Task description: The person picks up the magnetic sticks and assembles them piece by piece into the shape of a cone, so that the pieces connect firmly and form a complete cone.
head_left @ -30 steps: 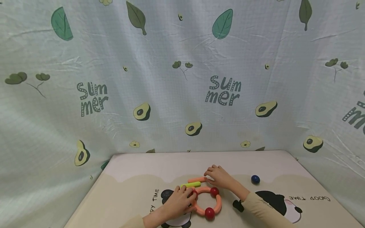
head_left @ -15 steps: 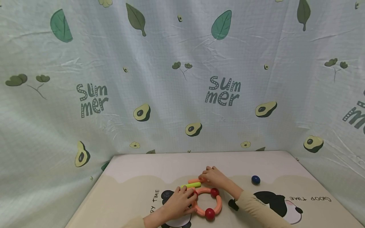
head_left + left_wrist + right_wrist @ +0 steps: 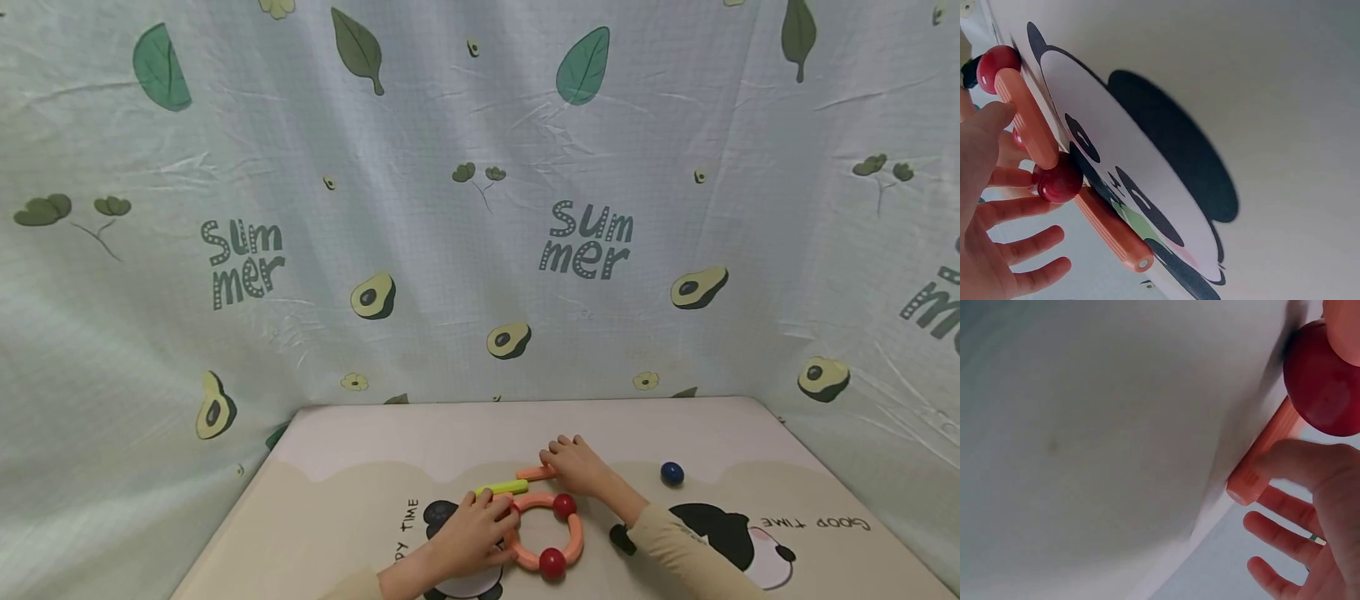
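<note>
My left hand [image 3: 471, 533] holds the left side of a ring of curved orange toy rods [image 3: 534, 500] joined by red balls [image 3: 552, 563]. In the left wrist view its thumb lies on a curved orange rod [image 3: 1027, 119], fingers behind a red ball [image 3: 1059, 178]; the outer fingers stick out. A straight orange rod [image 3: 1113, 228] runs from that ball. Beyond the ring, my right hand [image 3: 579, 467] pinches a separate orange rod [image 3: 536, 473] by its right end; the right wrist view shows the thumb on this rod [image 3: 1254, 475]. A yellow-green rod [image 3: 504, 487] lies between the hands.
A dark blue ball [image 3: 672, 474] sits on the table right of my right hand. The pale table mat [image 3: 360, 442] carries printed pandas [image 3: 712, 529] and lettering. Behind the table's far edge hangs a curtain [image 3: 435, 233] printed with avocados and leaves.
My right hand reached left over the loose orange rod, took hold of it and drew it a little to the right. The left hand and the ring have stayed in place.
</note>
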`<action>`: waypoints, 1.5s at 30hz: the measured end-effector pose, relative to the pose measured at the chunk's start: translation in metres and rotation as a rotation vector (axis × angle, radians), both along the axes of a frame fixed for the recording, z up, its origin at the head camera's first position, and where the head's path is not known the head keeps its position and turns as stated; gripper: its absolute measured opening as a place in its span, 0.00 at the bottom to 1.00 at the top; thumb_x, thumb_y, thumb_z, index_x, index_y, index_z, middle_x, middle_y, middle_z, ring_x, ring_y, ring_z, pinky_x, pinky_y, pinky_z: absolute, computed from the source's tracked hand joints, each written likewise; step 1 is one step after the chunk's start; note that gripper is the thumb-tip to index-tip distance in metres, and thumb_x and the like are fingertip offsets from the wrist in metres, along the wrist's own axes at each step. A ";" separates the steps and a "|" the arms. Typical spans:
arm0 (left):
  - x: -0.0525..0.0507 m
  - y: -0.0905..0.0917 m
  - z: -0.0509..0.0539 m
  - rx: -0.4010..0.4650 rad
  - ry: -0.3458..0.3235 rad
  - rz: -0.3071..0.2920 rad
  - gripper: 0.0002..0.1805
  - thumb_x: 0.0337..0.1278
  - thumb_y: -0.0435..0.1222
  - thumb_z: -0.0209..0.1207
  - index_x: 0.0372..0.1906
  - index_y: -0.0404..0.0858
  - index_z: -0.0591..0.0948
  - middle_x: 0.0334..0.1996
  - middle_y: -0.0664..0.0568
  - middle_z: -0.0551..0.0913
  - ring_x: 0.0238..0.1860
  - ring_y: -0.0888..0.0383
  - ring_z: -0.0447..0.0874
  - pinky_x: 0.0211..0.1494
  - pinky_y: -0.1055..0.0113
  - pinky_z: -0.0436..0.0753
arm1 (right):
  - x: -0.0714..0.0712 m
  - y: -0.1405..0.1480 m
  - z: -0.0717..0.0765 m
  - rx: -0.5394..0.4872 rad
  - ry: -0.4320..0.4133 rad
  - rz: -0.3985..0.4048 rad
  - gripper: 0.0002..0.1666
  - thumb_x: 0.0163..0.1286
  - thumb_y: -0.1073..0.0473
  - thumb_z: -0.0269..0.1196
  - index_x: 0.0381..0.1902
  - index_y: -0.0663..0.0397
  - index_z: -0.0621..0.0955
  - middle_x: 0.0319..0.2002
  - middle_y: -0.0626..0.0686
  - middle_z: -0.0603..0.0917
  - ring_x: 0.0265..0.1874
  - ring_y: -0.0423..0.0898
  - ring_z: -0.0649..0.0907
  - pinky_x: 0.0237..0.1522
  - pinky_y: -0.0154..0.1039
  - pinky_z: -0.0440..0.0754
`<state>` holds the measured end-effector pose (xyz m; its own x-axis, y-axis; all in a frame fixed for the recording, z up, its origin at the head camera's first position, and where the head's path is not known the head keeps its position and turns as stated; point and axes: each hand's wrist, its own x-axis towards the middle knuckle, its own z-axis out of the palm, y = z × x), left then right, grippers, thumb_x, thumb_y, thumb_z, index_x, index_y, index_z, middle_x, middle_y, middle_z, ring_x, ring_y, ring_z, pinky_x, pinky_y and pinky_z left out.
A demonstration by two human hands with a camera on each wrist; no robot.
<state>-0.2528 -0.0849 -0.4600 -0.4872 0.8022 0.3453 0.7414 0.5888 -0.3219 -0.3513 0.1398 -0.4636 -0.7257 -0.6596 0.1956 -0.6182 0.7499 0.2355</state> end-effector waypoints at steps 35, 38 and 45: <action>-0.001 -0.001 0.000 -0.008 -0.039 0.022 0.18 0.52 0.57 0.51 0.41 0.51 0.72 0.39 0.59 0.69 0.37 0.60 0.67 0.35 0.68 0.66 | 0.007 0.010 0.013 -0.103 0.025 0.062 0.12 0.51 0.58 0.66 0.34 0.44 0.75 0.28 0.44 0.76 0.30 0.42 0.73 0.33 0.38 0.71; 0.001 0.000 0.000 -0.007 -0.046 0.019 0.17 0.52 0.57 0.51 0.41 0.51 0.72 0.39 0.60 0.69 0.37 0.61 0.67 0.35 0.68 0.65 | 0.011 0.012 0.014 -0.121 -0.021 0.058 0.12 0.52 0.58 0.65 0.35 0.44 0.75 0.28 0.44 0.76 0.29 0.41 0.73 0.33 0.38 0.71; 0.003 0.001 0.001 -0.006 -0.035 0.019 0.17 0.51 0.57 0.52 0.40 0.51 0.72 0.38 0.60 0.69 0.36 0.61 0.66 0.34 0.68 0.65 | 0.021 0.017 0.016 -0.209 -0.113 0.053 0.14 0.53 0.60 0.64 0.37 0.47 0.74 0.29 0.44 0.78 0.28 0.40 0.73 0.32 0.37 0.72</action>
<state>-0.2496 -0.0843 -0.4590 -0.5138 0.7949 0.3228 0.7413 0.6007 -0.2992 -0.3308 0.1567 -0.4476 -0.7160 -0.6514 0.2512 -0.6717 0.7408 0.0062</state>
